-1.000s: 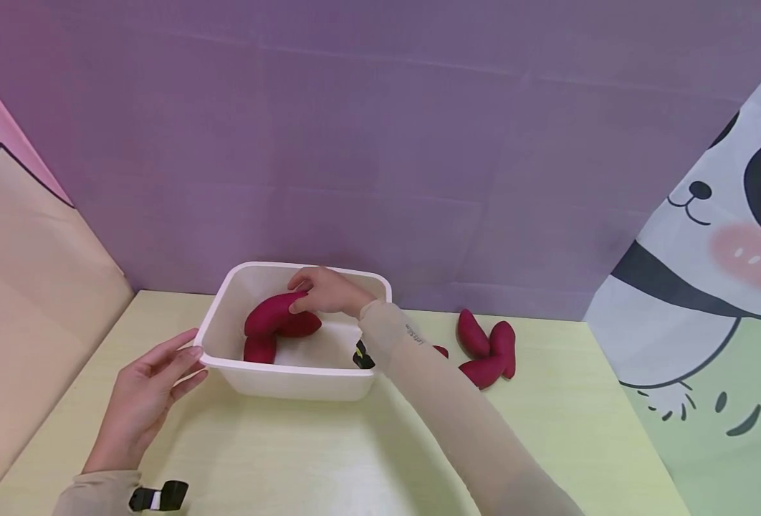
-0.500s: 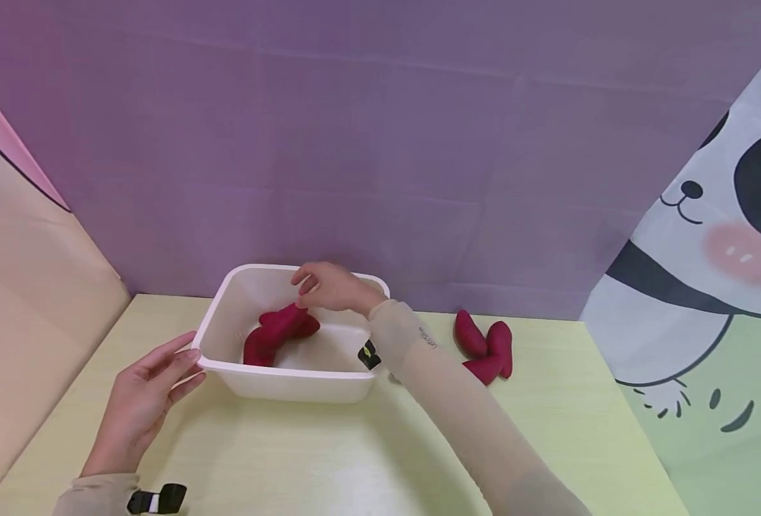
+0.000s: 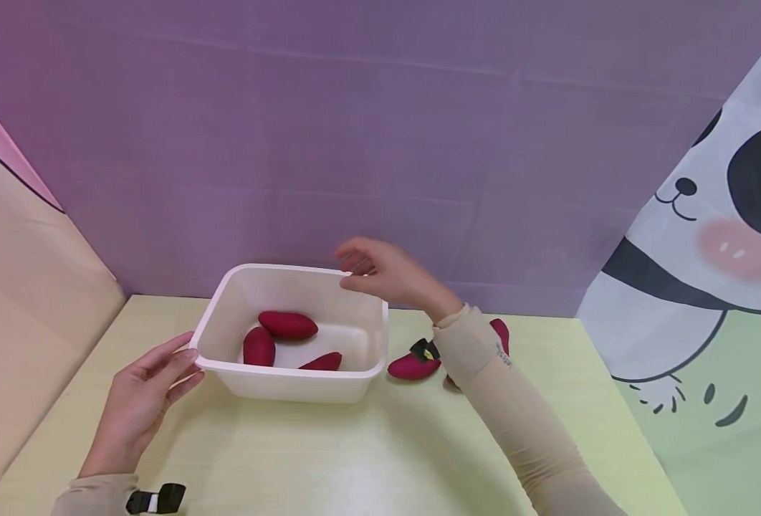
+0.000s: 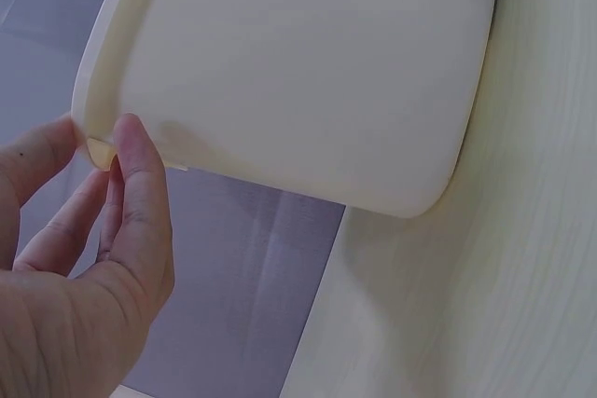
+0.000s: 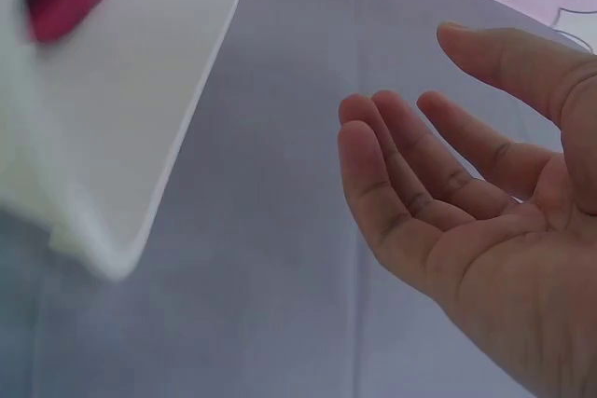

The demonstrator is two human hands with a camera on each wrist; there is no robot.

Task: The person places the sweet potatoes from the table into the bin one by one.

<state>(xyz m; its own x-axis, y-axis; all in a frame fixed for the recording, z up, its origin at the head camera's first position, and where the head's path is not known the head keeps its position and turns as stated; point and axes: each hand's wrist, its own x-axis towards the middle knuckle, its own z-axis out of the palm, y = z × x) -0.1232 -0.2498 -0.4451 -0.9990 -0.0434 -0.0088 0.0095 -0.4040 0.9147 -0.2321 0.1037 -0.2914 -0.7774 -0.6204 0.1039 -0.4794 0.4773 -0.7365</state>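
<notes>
A white plastic bin (image 3: 290,372) stands on the table, holding three dark red sweet potatoes: one at the back (image 3: 286,326), one at the left (image 3: 259,347) and one partly hidden behind the front wall (image 3: 322,362). My left hand (image 3: 145,398) pinches the bin's left front rim between thumb and fingers, as the left wrist view shows close up at the bin's corner (image 4: 103,151). Over the bin's back right corner hovers my right hand (image 3: 393,274), its fingers loosely bent. In the right wrist view nothing lies in its palm (image 5: 485,240).
Right of the bin, a sweet potato (image 3: 414,368) lies on the table (image 3: 277,459). More red shows around the right sleeve (image 3: 516,401), including another sweet potato (image 3: 500,334), partly covered by it. A purple cloth (image 3: 380,143) hangs behind the table; a panda-printed cloth (image 3: 735,236) is at the right.
The right hand has let go of a sweet potato, which now lies at the bin's front, and has moved up and right out of the bin. The left hand stays at the rim.
</notes>
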